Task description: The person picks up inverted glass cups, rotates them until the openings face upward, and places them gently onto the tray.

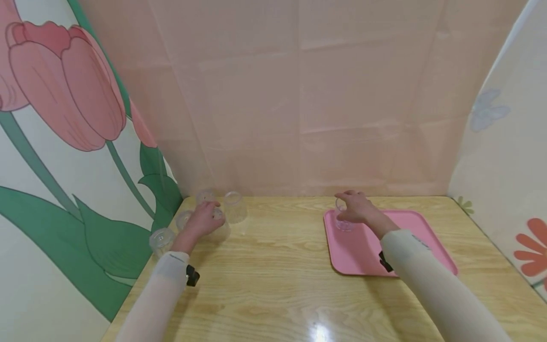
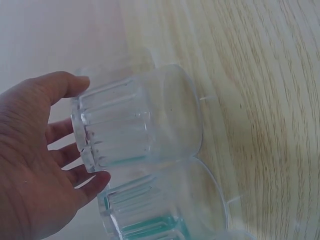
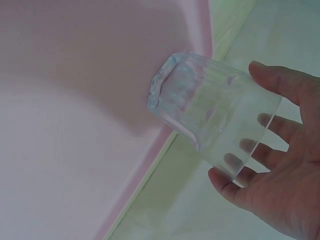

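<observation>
Clear drinking glasses stand upside down in a cluster at the table's left. My left hand [image 1: 204,219] is over this cluster. Seen from the left wrist, thumb and fingers of the left hand [image 2: 40,150] grip the base end of one glass [image 2: 135,117], whose rim is down near the wood. A second glass [image 2: 165,200] is right beside it. At the far left corner of the pink tray [image 1: 359,259], my right hand [image 1: 358,209] holds another clear glass [image 3: 205,105] near its rim, thumb on one side and fingers on the other. That glass has its base toward the tray.
More upturned glasses are at the left: one near the left edge [image 1: 162,241], one at the back [image 1: 235,209]. The wooden table [image 1: 273,275] spreads between cluster and tray. A pink covering [image 1: 299,118] hangs behind, and patterned walls flank both sides.
</observation>
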`<state>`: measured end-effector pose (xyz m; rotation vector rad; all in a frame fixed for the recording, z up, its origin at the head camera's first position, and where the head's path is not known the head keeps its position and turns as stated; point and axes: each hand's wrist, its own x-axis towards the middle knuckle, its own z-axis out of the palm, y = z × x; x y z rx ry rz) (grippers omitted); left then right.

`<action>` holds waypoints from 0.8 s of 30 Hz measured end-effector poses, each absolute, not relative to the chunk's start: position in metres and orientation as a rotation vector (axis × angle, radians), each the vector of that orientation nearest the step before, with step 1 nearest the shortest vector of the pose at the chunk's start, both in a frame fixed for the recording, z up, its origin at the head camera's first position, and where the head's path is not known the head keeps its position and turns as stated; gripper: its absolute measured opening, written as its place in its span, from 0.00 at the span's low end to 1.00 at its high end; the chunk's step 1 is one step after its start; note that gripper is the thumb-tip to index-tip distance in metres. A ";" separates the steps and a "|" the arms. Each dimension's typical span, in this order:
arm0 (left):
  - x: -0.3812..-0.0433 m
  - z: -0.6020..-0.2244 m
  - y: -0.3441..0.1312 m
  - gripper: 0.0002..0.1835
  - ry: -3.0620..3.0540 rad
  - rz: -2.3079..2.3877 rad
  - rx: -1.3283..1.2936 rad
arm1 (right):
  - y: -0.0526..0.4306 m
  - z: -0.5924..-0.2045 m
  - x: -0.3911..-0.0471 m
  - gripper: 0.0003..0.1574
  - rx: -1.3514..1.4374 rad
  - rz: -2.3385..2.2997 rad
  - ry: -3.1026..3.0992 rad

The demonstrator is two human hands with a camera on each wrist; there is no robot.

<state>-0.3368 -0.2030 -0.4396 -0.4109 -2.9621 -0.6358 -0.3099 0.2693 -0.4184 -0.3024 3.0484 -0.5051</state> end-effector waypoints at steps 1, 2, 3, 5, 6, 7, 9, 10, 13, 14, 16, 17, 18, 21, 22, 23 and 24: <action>-0.337 -0.440 -0.202 0.29 -2.958 -0.633 -0.423 | 0.269 -0.419 -0.310 0.47 -0.303 -0.509 3.050; -0.337 -0.441 -0.202 0.29 -2.955 -0.631 -0.430 | 0.269 -0.419 -0.310 0.47 -0.304 -0.508 3.052; -0.337 -0.442 -0.201 0.29 -2.952 -0.624 -0.438 | 0.268 -0.419 -0.310 0.46 -0.305 -0.506 3.052; -0.336 -0.442 -0.201 0.28 -2.944 -0.610 -0.448 | 0.267 -0.419 -0.311 0.46 -0.306 -0.497 3.055; -0.336 -0.442 -0.201 0.28 -2.942 -0.599 -0.453 | 0.267 -0.419 -0.310 0.46 -0.308 -0.493 3.055; -0.336 -0.443 -0.201 0.28 -2.941 -0.587 -0.461 | 0.267 -0.418 -0.310 0.46 -0.314 -0.491 3.055; -0.336 -0.443 -0.201 0.28 -2.948 -0.571 -0.462 | 0.266 -0.418 -0.311 0.46 -0.311 -0.485 3.055; -0.336 -0.443 -0.201 0.28 -2.951 -0.563 -0.462 | 0.266 -0.417 -0.311 0.46 -0.309 -0.484 3.056; -0.338 -0.443 -0.201 0.28 -2.969 -0.554 -0.459 | 0.265 -0.416 -0.311 0.46 -0.306 -0.487 3.058; -0.338 -0.443 -0.201 0.28 -2.974 -0.549 -0.458 | 0.265 -0.416 -0.311 0.46 -0.305 -0.483 3.060; -0.338 -0.443 -0.201 0.29 -2.988 -0.540 -0.446 | 0.263 -0.416 -0.311 0.46 -0.307 -0.483 3.060; -0.338 -0.443 -0.201 0.29 -2.994 -0.534 -0.441 | 0.263 -0.416 -0.311 0.46 -0.308 -0.484 3.059; -0.338 -0.443 -0.201 0.29 -2.998 -0.532 -0.438 | 0.262 -0.416 -0.311 0.46 -0.307 -0.485 3.056; -0.337 -0.444 -0.200 0.28 -3.004 -0.513 -0.434 | 0.261 -0.416 -0.310 0.46 -0.301 -0.490 3.047; -0.336 -0.443 -0.200 0.28 -3.003 -0.512 -0.436 | 0.261 -0.416 -0.310 0.46 -0.299 -0.494 3.045; -0.336 -0.443 -0.199 0.28 -3.000 -0.512 -0.443 | 0.261 -0.416 -0.310 0.46 -0.296 -0.495 3.043; -0.335 -0.442 -0.199 0.27 -2.997 -0.506 -0.450 | 0.261 -0.416 -0.309 0.46 -0.293 -0.495 3.041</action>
